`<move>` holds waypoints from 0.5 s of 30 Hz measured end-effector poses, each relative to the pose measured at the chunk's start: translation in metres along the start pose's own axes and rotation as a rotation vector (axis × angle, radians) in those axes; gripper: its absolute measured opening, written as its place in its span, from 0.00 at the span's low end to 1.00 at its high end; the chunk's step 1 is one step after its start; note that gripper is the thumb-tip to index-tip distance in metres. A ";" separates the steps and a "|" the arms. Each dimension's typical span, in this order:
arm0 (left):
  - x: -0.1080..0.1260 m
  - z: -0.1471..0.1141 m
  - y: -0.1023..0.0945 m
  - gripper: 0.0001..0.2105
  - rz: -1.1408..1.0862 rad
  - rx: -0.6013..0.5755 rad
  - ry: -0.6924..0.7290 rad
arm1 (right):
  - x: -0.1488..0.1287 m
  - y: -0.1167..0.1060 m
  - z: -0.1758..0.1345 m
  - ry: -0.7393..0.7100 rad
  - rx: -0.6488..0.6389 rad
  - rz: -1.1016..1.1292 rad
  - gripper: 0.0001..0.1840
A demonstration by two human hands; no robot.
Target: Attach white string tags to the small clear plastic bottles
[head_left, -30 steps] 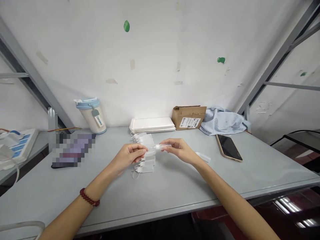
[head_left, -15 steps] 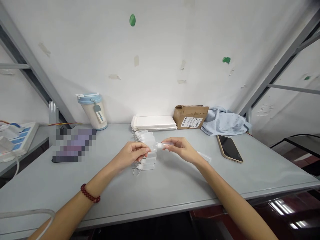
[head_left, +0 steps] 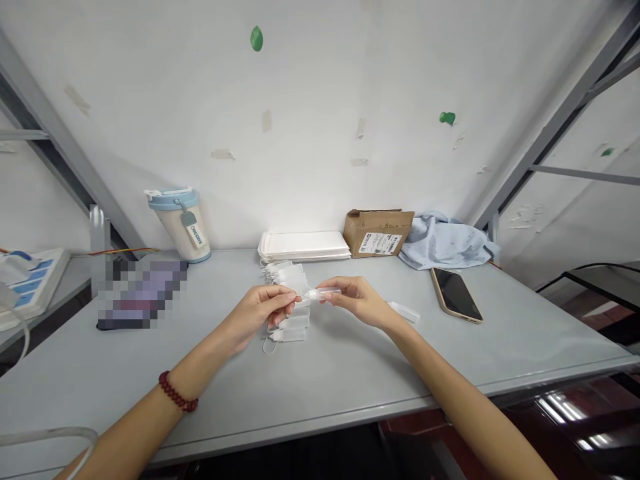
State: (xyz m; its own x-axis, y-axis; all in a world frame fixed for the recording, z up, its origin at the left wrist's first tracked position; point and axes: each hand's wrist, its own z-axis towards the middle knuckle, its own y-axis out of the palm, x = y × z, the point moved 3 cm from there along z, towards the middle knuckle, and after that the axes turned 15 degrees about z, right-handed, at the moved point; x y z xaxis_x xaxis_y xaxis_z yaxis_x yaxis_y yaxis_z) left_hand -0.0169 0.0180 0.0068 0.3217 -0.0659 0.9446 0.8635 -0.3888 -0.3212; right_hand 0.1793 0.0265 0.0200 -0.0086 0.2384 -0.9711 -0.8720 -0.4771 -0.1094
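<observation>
My right hand (head_left: pixel 357 299) grips a small clear plastic dropper bottle (head_left: pixel 326 292) by its body, with the white nozzle pointing left. At the nozzle end, my left hand (head_left: pixel 260 310) is closed in a pinch; what lies between its fingertips is too small to make out. Below and behind the hands runs a row of similar small bottles (head_left: pixel 291 336), lying flat with thin white loops at their left ends. My left hand hides part of that row. Another clear bottle (head_left: pixel 404 312) lies alone beyond my right wrist.
Along the wall stand a blue-lidded cup (head_left: pixel 180 223), a stack of white padded envelopes (head_left: pixel 305 245), a cardboard box (head_left: pixel 377 233) and a crumpled blue cloth (head_left: pixel 445 243). A phone (head_left: pixel 456 295) lies at right, a blurred purple item (head_left: pixel 145 290) at left. A power strip (head_left: pixel 37 287) sits far left.
The bottle's nozzle has come closer to my left fingertips, and the gap between my hands has narrowed slightly. The whole view has shifted a little.
</observation>
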 end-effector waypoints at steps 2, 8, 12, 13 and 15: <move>0.000 0.000 0.000 0.14 0.002 -0.004 -0.003 | 0.000 0.000 0.000 -0.001 0.000 0.002 0.14; 0.000 0.000 -0.001 0.13 -0.003 0.008 -0.002 | 0.001 -0.001 0.000 -0.003 -0.002 0.036 0.14; 0.000 0.000 -0.001 0.13 0.002 0.004 -0.004 | 0.001 0.000 0.000 0.003 -0.013 0.019 0.14; 0.000 -0.001 -0.001 0.13 0.005 0.001 -0.002 | 0.001 0.001 0.000 0.005 -0.014 0.015 0.15; 0.001 -0.001 -0.001 0.13 0.010 -0.002 0.003 | 0.001 0.002 0.000 0.006 -0.014 0.011 0.15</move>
State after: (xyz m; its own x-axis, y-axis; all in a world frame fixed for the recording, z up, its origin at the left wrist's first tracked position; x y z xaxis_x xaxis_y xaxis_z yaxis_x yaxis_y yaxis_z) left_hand -0.0177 0.0177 0.0079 0.3291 -0.0725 0.9415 0.8596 -0.3896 -0.3305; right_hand 0.1780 0.0255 0.0189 -0.0153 0.2277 -0.9736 -0.8651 -0.4913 -0.1013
